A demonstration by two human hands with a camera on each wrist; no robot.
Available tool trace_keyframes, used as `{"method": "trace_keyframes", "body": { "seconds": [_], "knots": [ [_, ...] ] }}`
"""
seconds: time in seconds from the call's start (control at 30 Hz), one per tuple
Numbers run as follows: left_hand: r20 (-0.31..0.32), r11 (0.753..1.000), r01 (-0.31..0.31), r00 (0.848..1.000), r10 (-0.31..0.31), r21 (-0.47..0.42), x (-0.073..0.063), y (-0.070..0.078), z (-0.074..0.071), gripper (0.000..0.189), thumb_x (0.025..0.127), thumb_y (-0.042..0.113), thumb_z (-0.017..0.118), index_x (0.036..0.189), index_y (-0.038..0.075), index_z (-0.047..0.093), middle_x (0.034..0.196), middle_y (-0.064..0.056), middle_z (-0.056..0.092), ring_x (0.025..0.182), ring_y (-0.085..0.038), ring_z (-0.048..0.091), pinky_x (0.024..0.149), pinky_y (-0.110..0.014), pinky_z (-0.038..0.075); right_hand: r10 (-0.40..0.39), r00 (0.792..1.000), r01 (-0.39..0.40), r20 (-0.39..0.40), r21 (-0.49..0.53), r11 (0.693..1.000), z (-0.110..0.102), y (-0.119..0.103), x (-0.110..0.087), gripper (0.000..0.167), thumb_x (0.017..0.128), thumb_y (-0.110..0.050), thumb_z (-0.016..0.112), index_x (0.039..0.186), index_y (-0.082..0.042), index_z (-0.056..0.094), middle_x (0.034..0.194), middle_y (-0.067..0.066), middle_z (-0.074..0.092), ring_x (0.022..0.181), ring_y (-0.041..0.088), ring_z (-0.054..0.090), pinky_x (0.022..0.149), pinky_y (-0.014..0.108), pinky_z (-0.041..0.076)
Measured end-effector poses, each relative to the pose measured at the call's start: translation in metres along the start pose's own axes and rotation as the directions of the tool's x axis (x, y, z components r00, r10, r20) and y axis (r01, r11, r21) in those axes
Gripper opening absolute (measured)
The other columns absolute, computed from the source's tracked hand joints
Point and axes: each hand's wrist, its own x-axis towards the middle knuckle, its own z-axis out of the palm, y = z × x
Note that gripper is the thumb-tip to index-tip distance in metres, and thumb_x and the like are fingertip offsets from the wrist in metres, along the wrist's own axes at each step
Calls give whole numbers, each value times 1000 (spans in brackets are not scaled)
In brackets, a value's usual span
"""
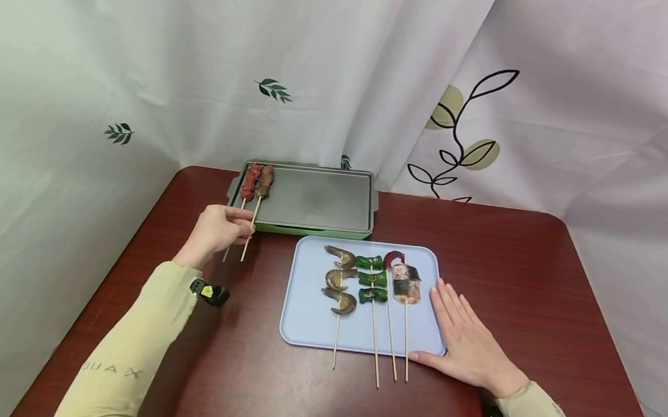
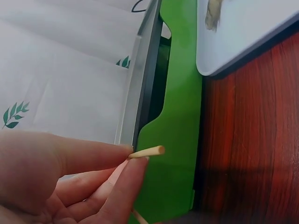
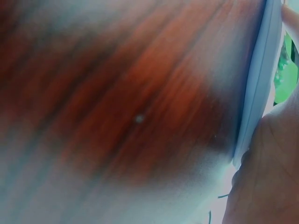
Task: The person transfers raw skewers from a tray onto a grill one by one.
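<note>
My left hand (image 1: 218, 231) pinches the bamboo stick of a brown meat skewer (image 1: 265, 181), whose meat is over the left end of a grey griddle plate (image 1: 320, 198). In the left wrist view, the stick's end (image 2: 152, 151) pokes out between thumb and finger. Beside it, a red meat skewer (image 1: 250, 183) lies on the plate, its stick passing by the hand. My right hand (image 1: 470, 344) rests with straight fingers along the right edge of a pale blue tray (image 1: 305, 326). On this tray lie a shrimp skewer (image 1: 337, 278), a green vegetable skewer (image 1: 372, 279), a dark red tentacle skewer (image 1: 391, 260) and a fish skewer (image 1: 406, 283).
The griddle has a green base (image 2: 180, 107) and stands at the back of the dark red wooden table (image 1: 253, 371), behind the tray. White curtains (image 1: 298, 51) with leaf prints hang around the table. The tray skewers' sticks jut over its front edge.
</note>
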Motion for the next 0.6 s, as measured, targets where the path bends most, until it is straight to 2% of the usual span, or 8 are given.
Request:
{"method": "trace_keyframes", "body": {
  "seconds": [0.27, 0.5, 0.6],
  "knots": [
    [-5, 997, -11, 1000, 11, 76, -3, 2, -2, 34, 96, 3, 68, 129, -5, 66, 109, -23, 72, 93, -28, 74, 85, -46, 59, -1, 1000, 1, -3, -1, 1000, 1, 0, 0, 120, 82, -81, 59, 157, 7, 27, 165, 24, 16, 150, 40, 18, 124, 45, 13],
    [-52, 963, -106, 991, 123, 246, -15, 9, -6, 39, 93, 20, 74, 125, -1, 70, 102, -18, 75, 89, -31, 74, 79, -41, 60, 1, 1000, -1, 3, -4, 1000, 0, 1, 0, 120, 82, -81, 59, 157, 6, 26, 166, 23, 16, 151, 40, 17, 124, 45, 12],
    [-51, 958, -137, 987, 155, 251, -23, 12, -6, 45, 93, 27, 76, 129, 0, 69, 108, -18, 74, 91, -31, 73, 75, -36, 59, -1, 1000, 1, -1, -7, 1000, 0, 0, 0, 120, 82, -81, 59, 157, 7, 27, 165, 23, 16, 151, 40, 18, 124, 46, 14]
  ]
}}
